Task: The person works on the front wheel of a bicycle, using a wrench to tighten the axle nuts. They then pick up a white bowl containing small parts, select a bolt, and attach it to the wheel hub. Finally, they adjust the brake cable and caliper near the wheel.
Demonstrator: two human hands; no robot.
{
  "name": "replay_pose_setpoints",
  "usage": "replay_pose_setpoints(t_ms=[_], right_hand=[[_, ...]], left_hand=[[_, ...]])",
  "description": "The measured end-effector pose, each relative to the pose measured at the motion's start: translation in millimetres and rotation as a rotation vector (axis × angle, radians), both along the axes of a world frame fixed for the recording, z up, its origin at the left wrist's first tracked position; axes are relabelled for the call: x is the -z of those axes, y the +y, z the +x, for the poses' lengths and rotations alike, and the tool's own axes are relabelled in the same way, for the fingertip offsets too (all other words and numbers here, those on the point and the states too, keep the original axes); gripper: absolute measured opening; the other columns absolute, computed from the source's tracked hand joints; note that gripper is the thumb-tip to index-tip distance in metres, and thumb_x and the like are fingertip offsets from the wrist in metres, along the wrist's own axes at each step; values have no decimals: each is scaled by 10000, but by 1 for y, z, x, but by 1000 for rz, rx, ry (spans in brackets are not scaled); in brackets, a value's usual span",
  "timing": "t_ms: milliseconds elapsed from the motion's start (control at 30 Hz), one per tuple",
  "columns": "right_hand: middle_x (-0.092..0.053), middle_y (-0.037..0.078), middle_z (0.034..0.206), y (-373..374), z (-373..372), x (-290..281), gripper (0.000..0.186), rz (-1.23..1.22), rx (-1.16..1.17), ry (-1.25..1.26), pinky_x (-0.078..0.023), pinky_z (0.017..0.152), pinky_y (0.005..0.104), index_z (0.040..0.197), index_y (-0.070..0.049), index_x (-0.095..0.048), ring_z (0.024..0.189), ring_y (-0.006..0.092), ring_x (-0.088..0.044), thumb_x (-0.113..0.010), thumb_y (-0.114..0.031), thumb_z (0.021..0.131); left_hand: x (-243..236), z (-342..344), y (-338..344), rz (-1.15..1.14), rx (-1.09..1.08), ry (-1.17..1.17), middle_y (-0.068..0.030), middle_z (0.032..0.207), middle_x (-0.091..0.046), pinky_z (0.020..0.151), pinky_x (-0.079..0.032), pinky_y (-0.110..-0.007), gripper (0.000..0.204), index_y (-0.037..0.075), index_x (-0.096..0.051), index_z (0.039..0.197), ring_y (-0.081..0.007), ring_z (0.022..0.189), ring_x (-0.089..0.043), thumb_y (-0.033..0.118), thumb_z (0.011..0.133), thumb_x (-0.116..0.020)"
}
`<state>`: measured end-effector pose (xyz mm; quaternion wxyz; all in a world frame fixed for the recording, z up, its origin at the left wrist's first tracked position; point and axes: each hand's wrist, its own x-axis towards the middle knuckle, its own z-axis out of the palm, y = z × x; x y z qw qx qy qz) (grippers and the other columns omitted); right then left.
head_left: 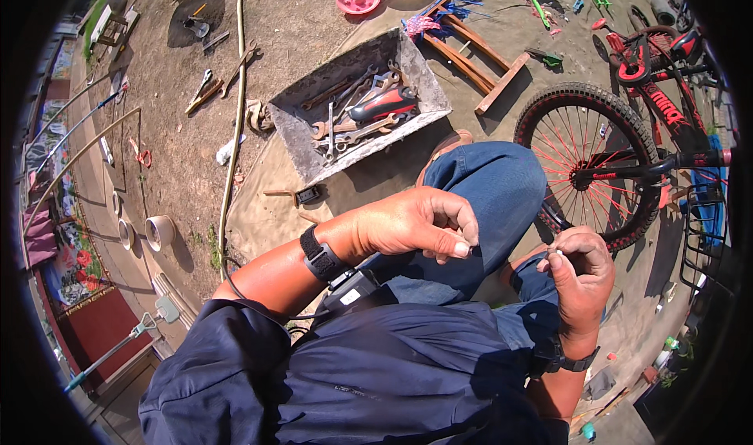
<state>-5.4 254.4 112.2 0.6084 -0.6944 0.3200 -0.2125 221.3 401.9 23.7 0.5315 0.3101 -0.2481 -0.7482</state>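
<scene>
My left hand (443,224) hovers over my knee in a pinch, thumb against forefinger. A tiny dark thing shows at its fingertips, too small to name. To the right, my right hand (582,276) is also pinched, with a small pale bit between thumb and finger that I cannot make out. The two hands are apart. Just beyond my right hand is a bicycle wheel (549,153) with red spokes and a knobbly black tyre. It belongs to a black and red bicycle (667,108). Ahead of my left hand stands a metal toolbox (302,151) holding several wrenches (369,127).
A small wooden stool (502,84) lies on its side beyond the toolbox. A pale hose (234,123) crosses the ground on the left, near pliers (202,84). At the back sits a red basin (358,0). A dark clamp-like tool (307,196) lies before the toolbox.
</scene>
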Motion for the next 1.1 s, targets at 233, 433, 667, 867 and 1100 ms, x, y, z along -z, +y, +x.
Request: replay_pose_setpoints(t_ms=[233,433,667,867,1100], right_hand=[[-586,90,910,-1,-5,-1,75,-2,22,18,-530,646,249,890,20,-606,703,123,-617,-654,52,842],[-622,103,851,-7,-13,-2,102,23,24,80,-526,623,248,960,58,-651,665,141,-642,-642,-9,883],[-648,108,845,-7,-20,-4,179,79,75,100,-505,589,237,1008,74,-668,633,154,-650,-632,-87,937],[-664,112,894,-7,-25,-3,188,63,94,61,-503,605,230,1070,72,-664,692,158,-667,-592,-51,947],[-677,121,949,-5,-28,-7,189,122,149,70,-517,635,232,1086,76,-658,760,166,-697,-574,-8,938]], left_hand=[[-9,11,0,105,-75,-22,-24,879,-625,609,-458,-221,154,20,-648,970,-83,715,-570,104,880,-740],[-9,10,-6,107,-97,-55,-33,887,-638,601,-457,-221,154,27,-645,990,-88,712,-583,102,886,-731],[-7,8,-8,105,-117,-54,-65,892,-649,601,-456,-225,137,29,-648,1033,-102,688,-591,107,925,-682],[-9,5,-10,110,-119,-39,-90,906,-643,602,-444,-226,145,35,-644,1069,-107,682,-573,140,970,-630],[-14,0,-10,135,-128,-43,-45,879,-648,575,-416,-197,163,40,-655,1050,-75,664,-574,181,969,-641]])
